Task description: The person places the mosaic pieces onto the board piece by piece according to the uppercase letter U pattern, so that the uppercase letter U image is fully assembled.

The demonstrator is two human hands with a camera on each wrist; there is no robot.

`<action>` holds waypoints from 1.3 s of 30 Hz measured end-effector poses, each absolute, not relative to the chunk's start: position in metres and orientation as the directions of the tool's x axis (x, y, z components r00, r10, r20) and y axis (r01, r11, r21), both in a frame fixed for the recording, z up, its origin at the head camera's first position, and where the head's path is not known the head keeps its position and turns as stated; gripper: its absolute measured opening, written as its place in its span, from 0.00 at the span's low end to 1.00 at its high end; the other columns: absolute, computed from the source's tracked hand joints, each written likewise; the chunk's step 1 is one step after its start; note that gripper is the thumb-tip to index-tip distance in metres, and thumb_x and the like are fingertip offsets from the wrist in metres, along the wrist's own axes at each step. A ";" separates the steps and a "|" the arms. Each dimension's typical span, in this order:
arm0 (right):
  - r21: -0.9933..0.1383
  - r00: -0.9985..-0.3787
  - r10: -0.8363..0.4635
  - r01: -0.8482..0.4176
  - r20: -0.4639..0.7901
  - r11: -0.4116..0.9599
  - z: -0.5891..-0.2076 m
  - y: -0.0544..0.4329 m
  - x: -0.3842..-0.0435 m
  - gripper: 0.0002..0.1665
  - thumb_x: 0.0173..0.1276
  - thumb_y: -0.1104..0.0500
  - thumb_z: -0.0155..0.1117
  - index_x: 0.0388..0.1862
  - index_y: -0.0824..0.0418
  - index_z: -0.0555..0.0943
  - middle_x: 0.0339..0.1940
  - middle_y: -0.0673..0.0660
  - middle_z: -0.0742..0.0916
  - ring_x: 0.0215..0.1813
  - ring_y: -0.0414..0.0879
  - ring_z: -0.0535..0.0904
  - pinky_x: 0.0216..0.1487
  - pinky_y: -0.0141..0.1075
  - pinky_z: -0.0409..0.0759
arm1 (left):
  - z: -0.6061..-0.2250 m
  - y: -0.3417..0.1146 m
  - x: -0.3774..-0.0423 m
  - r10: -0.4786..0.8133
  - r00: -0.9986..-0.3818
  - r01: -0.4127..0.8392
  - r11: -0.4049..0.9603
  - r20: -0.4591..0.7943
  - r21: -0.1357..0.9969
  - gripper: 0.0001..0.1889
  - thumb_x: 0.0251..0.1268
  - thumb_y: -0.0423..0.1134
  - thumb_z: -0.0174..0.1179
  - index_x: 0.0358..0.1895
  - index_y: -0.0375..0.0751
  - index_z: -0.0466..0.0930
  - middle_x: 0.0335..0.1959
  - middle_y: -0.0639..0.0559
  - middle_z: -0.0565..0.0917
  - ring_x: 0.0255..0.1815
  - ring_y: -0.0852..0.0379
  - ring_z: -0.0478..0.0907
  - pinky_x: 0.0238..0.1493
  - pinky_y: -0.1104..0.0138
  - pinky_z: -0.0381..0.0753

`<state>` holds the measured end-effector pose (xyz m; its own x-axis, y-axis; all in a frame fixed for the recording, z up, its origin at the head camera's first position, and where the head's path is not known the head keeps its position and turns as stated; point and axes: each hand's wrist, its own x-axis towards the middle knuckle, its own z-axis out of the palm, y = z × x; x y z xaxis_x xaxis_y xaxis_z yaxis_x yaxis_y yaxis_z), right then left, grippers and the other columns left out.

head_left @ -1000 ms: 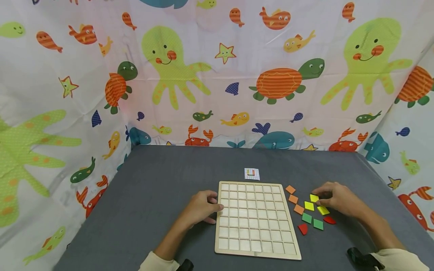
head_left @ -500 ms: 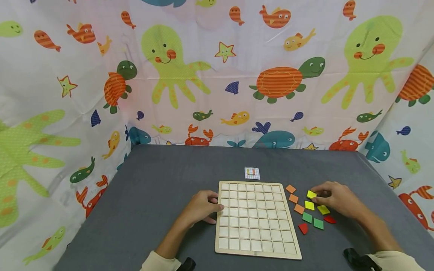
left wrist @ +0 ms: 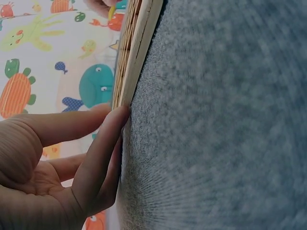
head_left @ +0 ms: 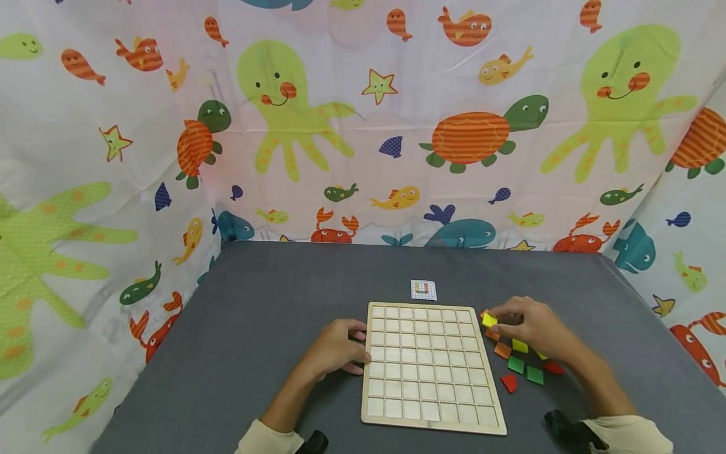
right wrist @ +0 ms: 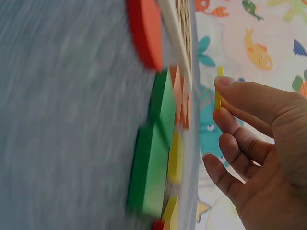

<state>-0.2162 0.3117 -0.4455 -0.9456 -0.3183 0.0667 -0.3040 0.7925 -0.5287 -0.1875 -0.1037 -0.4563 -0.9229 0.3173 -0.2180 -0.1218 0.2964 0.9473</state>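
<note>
Yellow tile (head_left: 489,320) sat pinched in right grip (head_left: 532,323); left grip (head_left: 331,345) held board (head_left: 426,366) edge; level carriage was advisable.

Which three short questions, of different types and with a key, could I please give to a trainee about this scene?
1. Multiple choice: what does the right hand pinch?
A) a thin yellow square tile
B) a red tile with a curved edge
C) an orange square tile

2. True or false: the left hand touches the left edge of the pale wooden grid board.

3. Fill in the gap: the small white paper card with a printed pattern lies just beyond the board's ____ edge, seen from the person.

Key: 1. A; 2. True; 3. far
</note>
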 end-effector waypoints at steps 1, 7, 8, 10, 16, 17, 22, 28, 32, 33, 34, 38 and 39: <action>-0.533 -0.944 -0.321 -0.309 0.074 0.787 -0.445 0.308 -0.217 0.17 0.71 0.48 0.76 0.53 0.54 0.92 0.45 0.49 0.86 0.41 0.42 0.77 0.36 0.33 0.80 | -0.456 -0.104 -0.187 0.317 -0.923 -0.122 0.298 -0.219 0.947 0.34 0.56 0.21 0.71 0.69 0.24 0.74 0.54 0.36 0.78 0.37 0.50 0.87 0.32 0.58 0.94; -0.564 -0.931 -0.346 -0.349 0.117 0.748 -0.444 0.288 -0.219 0.15 0.70 0.53 0.76 0.53 0.57 0.91 0.45 0.51 0.86 0.40 0.42 0.77 0.34 0.33 0.81 | -0.455 -0.102 -0.187 0.311 -0.925 -0.118 0.306 -0.216 0.945 0.35 0.53 0.16 0.68 0.69 0.23 0.74 0.53 0.36 0.78 0.43 0.50 0.85 0.31 0.59 0.94; -0.569 -0.928 -0.351 -0.356 0.123 0.742 -0.444 0.286 -0.219 0.15 0.70 0.54 0.77 0.53 0.57 0.91 0.44 0.51 0.86 0.40 0.42 0.77 0.34 0.33 0.80 | -0.455 -0.102 -0.187 0.310 -0.926 -0.117 0.307 -0.215 0.944 0.35 0.53 0.15 0.68 0.69 0.23 0.74 0.53 0.36 0.78 0.42 0.50 0.85 0.31 0.59 0.93; -0.577 -0.922 -0.363 -0.370 0.133 0.728 -0.445 0.281 -0.220 0.15 0.70 0.55 0.77 0.53 0.57 0.91 0.42 0.50 0.85 0.40 0.42 0.76 0.33 0.33 0.79 | -0.455 -0.102 -0.187 0.308 -0.927 -0.117 0.308 -0.215 0.944 0.35 0.53 0.15 0.68 0.69 0.23 0.74 0.52 0.36 0.78 0.42 0.50 0.85 0.31 0.59 0.93; -0.592 -0.914 -0.381 -0.386 0.140 0.708 -0.445 0.266 -0.222 0.14 0.71 0.55 0.76 0.53 0.56 0.91 0.41 0.47 0.84 0.40 0.41 0.74 0.34 0.33 0.77 | -0.456 -0.102 -0.187 0.308 -0.927 -0.117 0.307 -0.215 0.945 0.35 0.53 0.14 0.68 0.69 0.23 0.74 0.53 0.36 0.78 0.42 0.50 0.86 0.31 0.58 0.93; -0.592 -0.914 -0.382 -0.386 0.139 0.707 -0.444 0.263 -0.222 0.14 0.71 0.54 0.76 0.53 0.56 0.91 0.41 0.47 0.84 0.40 0.41 0.75 0.36 0.34 0.78 | -0.456 -0.102 -0.187 0.309 -0.927 -0.117 0.306 -0.215 0.945 0.36 0.53 0.14 0.68 0.69 0.23 0.74 0.53 0.36 0.78 0.42 0.50 0.86 0.31 0.58 0.93; -0.606 -0.911 -0.392 -0.385 0.128 0.696 -0.443 0.251 -0.224 0.13 0.71 0.54 0.75 0.53 0.55 0.91 0.43 0.48 0.86 0.42 0.43 0.76 0.37 0.35 0.80 | -0.455 -0.101 -0.186 0.311 -0.927 -0.113 0.306 -0.211 0.945 0.36 0.53 0.14 0.68 0.70 0.23 0.73 0.53 0.36 0.79 0.42 0.50 0.86 0.31 0.58 0.93; -0.638 -0.899 -0.419 -0.397 0.127 0.660 -0.447 0.237 -0.229 0.13 0.71 0.55 0.75 0.52 0.54 0.92 0.45 0.47 0.87 0.44 0.44 0.77 0.41 0.35 0.83 | -0.455 -0.101 -0.186 0.305 -0.928 -0.114 0.309 -0.212 0.944 0.36 0.52 0.14 0.69 0.70 0.24 0.74 0.53 0.37 0.79 0.42 0.50 0.86 0.31 0.59 0.93; -0.650 -0.880 -0.456 -0.425 0.133 0.630 -0.448 0.227 -0.231 0.13 0.72 0.55 0.75 0.53 0.56 0.91 0.46 0.48 0.88 0.44 0.43 0.78 0.41 0.36 0.83 | -0.455 -0.101 -0.186 0.305 -0.927 -0.117 0.313 -0.217 0.942 0.36 0.53 0.14 0.69 0.70 0.25 0.74 0.53 0.36 0.79 0.41 0.50 0.86 0.31 0.59 0.93; -0.651 -0.876 -0.463 -0.431 0.136 0.624 -0.448 0.224 -0.231 0.13 0.72 0.56 0.75 0.53 0.56 0.91 0.46 0.48 0.88 0.44 0.43 0.78 0.41 0.36 0.83 | -0.455 -0.101 -0.186 0.306 -0.927 -0.118 0.314 -0.218 0.942 0.36 0.53 0.14 0.68 0.70 0.25 0.74 0.53 0.36 0.79 0.40 0.50 0.86 0.31 0.59 0.93; -0.652 -0.870 -0.473 -0.441 0.141 0.617 -0.448 0.222 -0.231 0.13 0.72 0.56 0.75 0.53 0.57 0.91 0.46 0.49 0.88 0.44 0.43 0.78 0.41 0.36 0.83 | -0.455 -0.101 -0.186 0.306 -0.927 -0.118 0.313 -0.217 0.942 0.36 0.53 0.14 0.68 0.70 0.25 0.74 0.53 0.36 0.79 0.40 0.50 0.86 0.31 0.59 0.93; -0.666 -0.856 -0.496 -0.456 0.146 0.591 -0.449 0.210 -0.232 0.13 0.72 0.58 0.74 0.52 0.59 0.90 0.46 0.52 0.88 0.44 0.43 0.78 0.38 0.34 0.83 | -0.455 -0.101 -0.186 0.307 -0.927 -0.117 0.308 -0.215 0.944 0.36 0.53 0.14 0.68 0.70 0.24 0.73 0.53 0.36 0.79 0.39 0.51 0.86 0.31 0.59 0.93; -0.666 -0.853 -0.500 -0.459 0.146 0.588 -0.449 0.207 -0.233 0.13 0.72 0.58 0.74 0.52 0.59 0.90 0.46 0.52 0.88 0.44 0.43 0.78 0.37 0.34 0.82 | -0.455 -0.101 -0.186 0.306 -0.927 -0.117 0.310 -0.216 0.943 0.36 0.54 0.14 0.68 0.70 0.24 0.73 0.53 0.36 0.79 0.39 0.51 0.86 0.31 0.59 0.93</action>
<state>-0.2331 0.2073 -0.4488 -0.8534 -0.5005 0.1455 -0.4585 0.5883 -0.6660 -0.1864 -0.1009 -0.4553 -0.9270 0.3064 -0.2161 -0.1175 0.3099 0.9435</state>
